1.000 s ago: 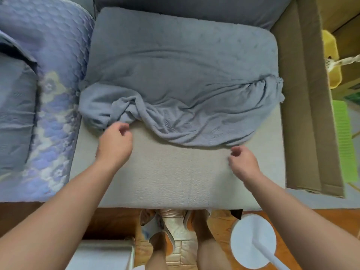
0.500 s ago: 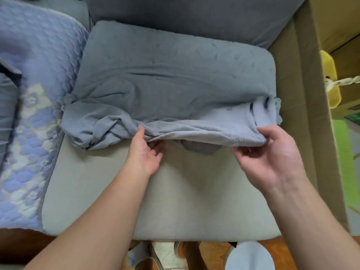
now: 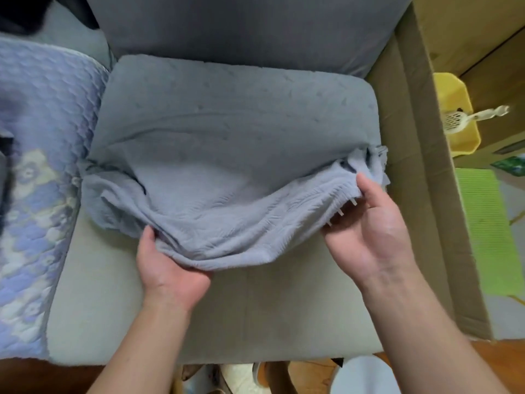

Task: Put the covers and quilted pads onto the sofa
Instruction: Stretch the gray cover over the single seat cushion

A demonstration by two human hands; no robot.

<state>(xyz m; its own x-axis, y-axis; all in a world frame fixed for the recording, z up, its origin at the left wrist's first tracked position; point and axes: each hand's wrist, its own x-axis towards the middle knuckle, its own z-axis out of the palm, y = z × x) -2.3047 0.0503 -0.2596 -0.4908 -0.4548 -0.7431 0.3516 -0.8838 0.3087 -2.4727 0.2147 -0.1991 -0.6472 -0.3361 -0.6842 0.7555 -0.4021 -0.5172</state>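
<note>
A person stands at the front of a sofa seat, both bare hands on the loose edge of a grey cover (image 3: 227, 155). The cover is drawn over the far part of the beige seat cushion (image 3: 199, 314) and bunched in folds across its middle, leaving the near part of the cushion bare.

The left hand (image 3: 167, 268) grips the cover's hem near the centre of the seat: its thumb lies on top of the fabric and its fingers are tucked beneath the fold, out of sight. The right hand (image 3: 369, 234) holds the hem toward the cushion's right side, palm turned up, thumb pressed onto the cloth from above and the fingers curled under the edge, where small white tabs of the hem show against the palm. Between the two hands the hem hangs in a shallow curve, lifted slightly off the cushion.

To the left, a quilted pad (image 3: 42, 172) in lilac with pale flower shapes covers the neighbouring seat, its edge meeting the grey cover's left corner. A grey back cushion (image 3: 244, 29) stands behind the seat. A flattened cardboard sheet (image 3: 417, 172) leans along the sofa's right side, with a yellow bin (image 3: 457, 115) and a green mat (image 3: 483, 223) beyond it.
</note>
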